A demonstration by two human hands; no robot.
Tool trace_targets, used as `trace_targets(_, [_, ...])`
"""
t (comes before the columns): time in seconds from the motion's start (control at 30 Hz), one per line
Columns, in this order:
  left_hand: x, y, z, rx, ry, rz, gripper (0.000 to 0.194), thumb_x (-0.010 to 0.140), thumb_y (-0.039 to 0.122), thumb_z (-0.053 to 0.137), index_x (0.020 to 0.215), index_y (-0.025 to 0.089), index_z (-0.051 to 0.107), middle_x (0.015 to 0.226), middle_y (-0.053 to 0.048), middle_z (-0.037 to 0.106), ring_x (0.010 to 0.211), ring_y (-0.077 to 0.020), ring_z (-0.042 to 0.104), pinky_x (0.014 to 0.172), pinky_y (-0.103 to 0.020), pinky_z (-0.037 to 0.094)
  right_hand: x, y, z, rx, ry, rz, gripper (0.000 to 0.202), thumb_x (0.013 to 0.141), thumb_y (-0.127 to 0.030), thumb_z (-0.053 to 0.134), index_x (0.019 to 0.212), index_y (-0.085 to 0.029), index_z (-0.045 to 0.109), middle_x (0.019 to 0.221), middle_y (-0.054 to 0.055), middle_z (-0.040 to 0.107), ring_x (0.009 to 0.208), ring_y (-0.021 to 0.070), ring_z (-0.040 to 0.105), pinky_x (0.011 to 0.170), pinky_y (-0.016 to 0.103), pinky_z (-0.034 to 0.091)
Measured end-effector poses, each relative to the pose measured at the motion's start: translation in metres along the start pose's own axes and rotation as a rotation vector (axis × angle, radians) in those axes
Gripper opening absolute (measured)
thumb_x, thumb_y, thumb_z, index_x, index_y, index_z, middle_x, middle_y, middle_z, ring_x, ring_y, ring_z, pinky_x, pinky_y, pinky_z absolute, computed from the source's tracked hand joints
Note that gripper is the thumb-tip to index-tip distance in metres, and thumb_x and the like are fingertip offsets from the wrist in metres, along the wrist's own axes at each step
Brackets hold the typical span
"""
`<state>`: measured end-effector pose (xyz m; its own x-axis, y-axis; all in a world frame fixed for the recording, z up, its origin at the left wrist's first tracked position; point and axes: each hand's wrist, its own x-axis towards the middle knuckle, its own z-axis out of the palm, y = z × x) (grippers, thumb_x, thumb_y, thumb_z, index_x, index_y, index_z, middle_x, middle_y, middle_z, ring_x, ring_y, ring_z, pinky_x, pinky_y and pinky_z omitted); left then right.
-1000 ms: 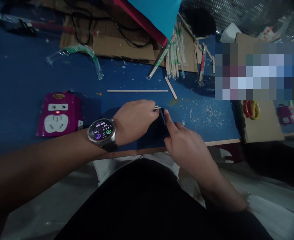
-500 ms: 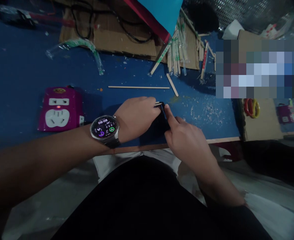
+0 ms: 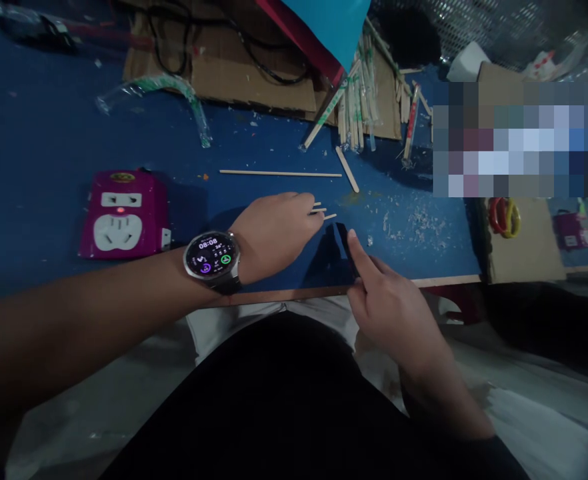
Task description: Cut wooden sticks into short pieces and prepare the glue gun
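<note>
The blue worktop (image 3: 49, 140) spreads beneath everything. My left hand (image 3: 274, 227) curls its fingers in, probably to steady its load. My right hand (image 3: 394, 300) is closed too, index outstretched, likely for control. A purple plastic socket block (image 3: 147, 211) sits to my left; a long, pale wooden rod (image 3: 281, 173) lies ahead. My right fingers grip a slim black implement (image 3: 345, 243). Near its tip, thin pale wooden sticks (image 3: 319, 211) poke from my left fingers, which hide the rest.

A stick (image 3: 281, 173) lies beyond the left hand (image 3: 274, 230), right of the power socket (image 3: 119, 230).
</note>
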<state>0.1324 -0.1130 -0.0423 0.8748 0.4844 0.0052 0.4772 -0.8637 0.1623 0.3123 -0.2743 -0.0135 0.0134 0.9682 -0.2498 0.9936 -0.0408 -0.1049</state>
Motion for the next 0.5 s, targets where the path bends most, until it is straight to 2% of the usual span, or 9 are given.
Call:
trace_targets(0.17, [-0.003,0.002,0.006,0.055,0.037,-0.003,0.047,0.115,0.021,0.030,0.119,0.016,0.076,0.098,-0.011,0.066,0.094,-0.0254,0.065,0.065,-0.036,0.041,-0.003,0.015,0.007,0.136,0.117,0.002,0.075,0.108,-0.023,0.043,0.179,-0.021,0.020,0.125,0.015,0.076,0.089,0.0272,0.074,0.063,0.036,0.054])
trace_targets(0.33, [-0.003,0.000,0.002,0.036,0.014,-0.004,0.041,0.113,0.021,0.038,0.126,0.016,0.077,0.100,-0.012,0.068,0.095,-0.0281,0.064,0.067,-0.037,0.045,0.002,0.023,0.001,0.217,0.200,0.011,0.070,0.112,-0.026,0.046,0.178,-0.021,0.026,0.158,0.018,0.065,0.116,0.0325,0.076,0.082,0.043,0.064])
trace_targets(0.5, [-0.003,-0.004,-0.001,-0.005,0.040,-0.012,0.036,0.112,0.023,0.045,0.125,0.015,0.078,0.104,-0.012,0.073,0.098,-0.0295,0.066,0.075,-0.040,0.052,0.010,0.032,0.000,0.292,0.298,-0.020,0.065,0.112,-0.027,0.050,0.175,-0.019,0.036,0.167,0.015,0.059,0.137,0.0325,0.069,0.099,0.045,0.065])
